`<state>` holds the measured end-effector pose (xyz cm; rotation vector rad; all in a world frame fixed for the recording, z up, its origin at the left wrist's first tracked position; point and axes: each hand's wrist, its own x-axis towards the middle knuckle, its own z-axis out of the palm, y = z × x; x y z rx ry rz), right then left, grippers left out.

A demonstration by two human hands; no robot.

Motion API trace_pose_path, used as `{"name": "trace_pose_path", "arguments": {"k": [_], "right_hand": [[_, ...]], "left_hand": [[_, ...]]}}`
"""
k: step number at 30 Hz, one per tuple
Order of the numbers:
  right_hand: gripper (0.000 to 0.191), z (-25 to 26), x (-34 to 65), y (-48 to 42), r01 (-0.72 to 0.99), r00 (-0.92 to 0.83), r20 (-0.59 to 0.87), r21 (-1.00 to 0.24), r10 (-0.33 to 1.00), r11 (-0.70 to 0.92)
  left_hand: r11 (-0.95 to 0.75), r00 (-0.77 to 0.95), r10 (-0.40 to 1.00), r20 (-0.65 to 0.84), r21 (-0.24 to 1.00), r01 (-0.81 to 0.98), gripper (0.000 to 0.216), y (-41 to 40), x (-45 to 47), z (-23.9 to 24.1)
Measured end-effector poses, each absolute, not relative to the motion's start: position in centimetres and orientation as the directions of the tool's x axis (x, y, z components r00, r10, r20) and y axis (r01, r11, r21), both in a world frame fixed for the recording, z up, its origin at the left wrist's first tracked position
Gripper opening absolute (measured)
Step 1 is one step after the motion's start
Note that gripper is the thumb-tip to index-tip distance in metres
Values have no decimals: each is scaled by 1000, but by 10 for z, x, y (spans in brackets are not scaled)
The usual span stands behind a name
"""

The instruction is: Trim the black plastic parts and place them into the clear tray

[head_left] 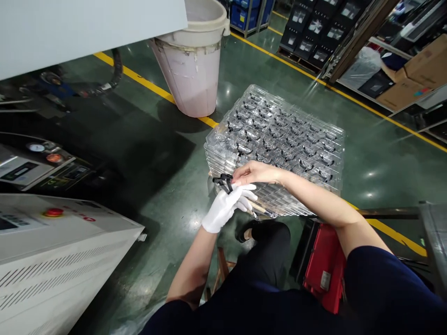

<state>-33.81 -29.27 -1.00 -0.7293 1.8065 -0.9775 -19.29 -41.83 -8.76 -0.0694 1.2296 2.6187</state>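
Nearest, the person's dark, matte cloth top (223, 311) and trousers (263, 258) fill the bottom edge, which cuts off the torso. The left hand (226, 207), in a white knitted-looking glove, holds a black part (223, 180) at its thumb side, the other fingers partly extended; the bare right hand (256, 173) pinches the same part between thumb and fingertips. The part is angular, with narrow projecting pieces, held just beside the near left corner of a tray stack; the fingers hide some of its outline, and its finer shape is too small to make out. Right of the legs lies a hard red case (321, 265) with a pale label, partly covered by the arm. The tray stack (213, 153) is clear, glossy, thin-walled plastic with ridged sides; its top tray holds rows of small, black curved pieces (244, 150) in moulded pockets, some hidden behind the right forearm. Beyond stands a tapered, scuffed whitish plastic bin (193, 83), its rim overlapped by a smooth white panel (87, 28); how full it is cannot be told. Farther off, cardboard boxes (428, 63), stacked black boxes (314, 32) and blue crates (240, 16) are cut by the frame.
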Motion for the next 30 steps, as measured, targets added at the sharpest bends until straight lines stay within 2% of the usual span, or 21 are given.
{"name": "trace_pose_path", "arguments": {"k": [3, 6, 8, 9, 11, 12, 13, 15, 17, 19, 22, 24, 27, 30], "right_hand": [[41, -19, -313, -301, 261, -508, -541, -839, -670, 478], [46, -26, -310, -308, 363, -521, -583, -813, -624, 456], [45, -26, -324, -314, 304, -544, -547, -835, -636, 458], [41, -26, -335, -317, 213, -587, -500, -854, -637, 474], [28, -24, -363, -326, -103, -724, -327, -819, -607, 564], [20, -24, -378, -332, -286, -779, -214, -715, -589, 638], [14, -24, -392, -339, -440, -805, -108, -549, -583, 711], [17, -27, -414, -353, -617, -781, 10, -167, -625, 769], [28, -33, -426, -365, -687, -726, -31, 87, -687, 721], [34, -38, -431, -374, -723, -690, -125, 168, -713, 670], [34, -39, -430, -376, -729, -682, -231, 130, -694, 672], [37, -34, -420, -371, -720, -685, -194, 38, -702, 693], [31, -20, -384, -349, -696, -684, -36, -264, -728, 667], [24, -14, -327, -301, -567, -633, -53, -647, -772, 510]], "left_hand": [[-563, -969, 198, -148, 792, -236, 52, -416, -194, -87], [-504, -976, 165, -144, 838, -208, 53, -420, -195, -86], [-517, -984, 108, -142, 837, -178, 55, -427, -195, -86], [-536, -987, 70, -147, 828, -162, 57, -431, -195, -85], [-563, -987, 0, -163, 816, -135, 60, -440, -193, -86], [-561, -985, -19, -172, 817, -132, 60, -443, -192, -86], [-548, -984, -22, -178, 825, -137, 60, -445, -190, -87], [-510, -984, 11, -180, 845, -160, 59, -447, -185, -88], [-478, -985, 60, -162, 862, -171, 61, -446, -180, -87], [-448, -984, 96, -148, 877, -175, 64, -444, -174, -84], [-410, -978, 133, -159, 890, -200, 64, -443, -169, -76], [-408, -972, 159, -171, 886, -222, 61, -441, -168, -71], [-426, -964, 181, -194, 868, -254, 56, -436, -171, -69], [-421, -946, 235, -223, 854, -306, 53, -422, -179, -75]]}}
